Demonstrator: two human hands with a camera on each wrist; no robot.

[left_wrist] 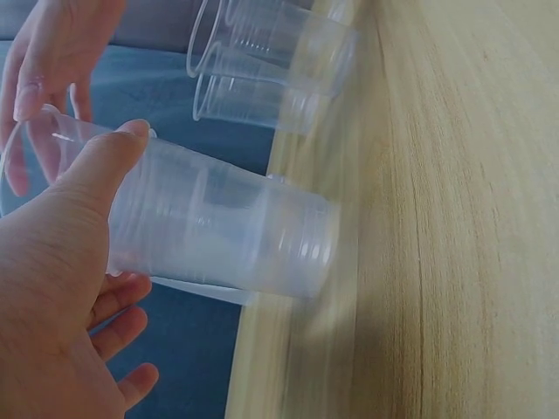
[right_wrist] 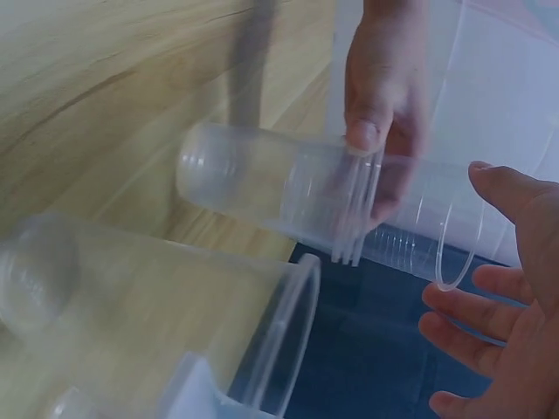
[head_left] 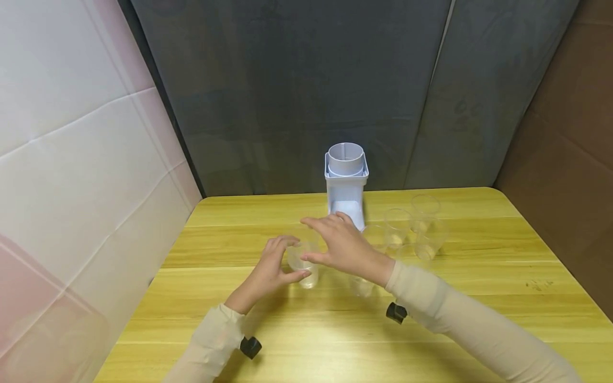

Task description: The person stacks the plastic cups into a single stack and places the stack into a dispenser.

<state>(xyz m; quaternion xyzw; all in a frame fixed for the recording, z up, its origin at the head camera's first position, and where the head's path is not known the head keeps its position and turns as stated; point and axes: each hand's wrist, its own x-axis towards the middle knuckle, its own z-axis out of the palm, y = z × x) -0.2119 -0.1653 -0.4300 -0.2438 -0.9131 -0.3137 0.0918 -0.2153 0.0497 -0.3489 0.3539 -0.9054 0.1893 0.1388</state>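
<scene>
Clear plastic cups, nested in a stack (head_left: 308, 277), stand upright over the table in front of me. My left hand (head_left: 273, 268) grips the stack from the left, thumb and fingers around its side below the rims. At the top, my right hand (head_left: 346, 249) is spread around the uppermost cup (right_wrist: 417, 229), its thumb and fingers close to the rim; whether they touch it is unclear. In the right wrist view, several rims lie close together at the left hand. More clear plastic cups (head_left: 431, 242) stand right of my right hand, partly hidden by that arm.
A pale plastic holder (head_left: 346, 186) with a round tube in its top stands at the back middle of the wooden table (head_left: 230, 330). Behind the table is a dark panel (head_left: 287, 106); a white wall (head_left: 86, 138) rises left and a brown one (head_left: 565, 138) right.
</scene>
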